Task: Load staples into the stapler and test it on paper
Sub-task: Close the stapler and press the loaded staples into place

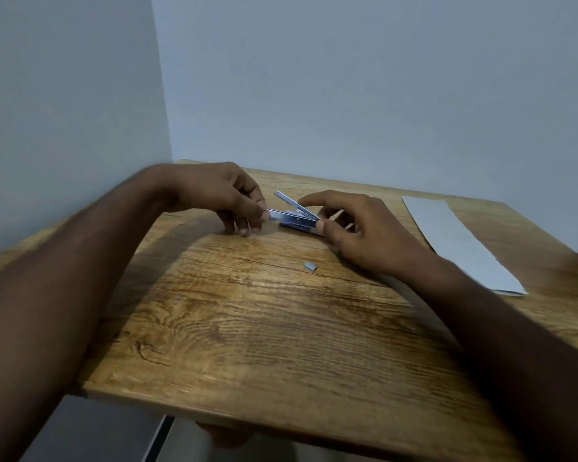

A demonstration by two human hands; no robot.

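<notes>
Wooden table [281, 328], both hands pinching opened stapler [296, 219].

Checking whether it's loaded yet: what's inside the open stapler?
The stapler lies on the table, its top arm raised. The channel looks shiny, but staples can't be made out; the left hand and right hand cover both ends.

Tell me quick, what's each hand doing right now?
Left hand: pinching the front of the open stapler.
Right hand: closed on the stapler's rear end.
</notes>
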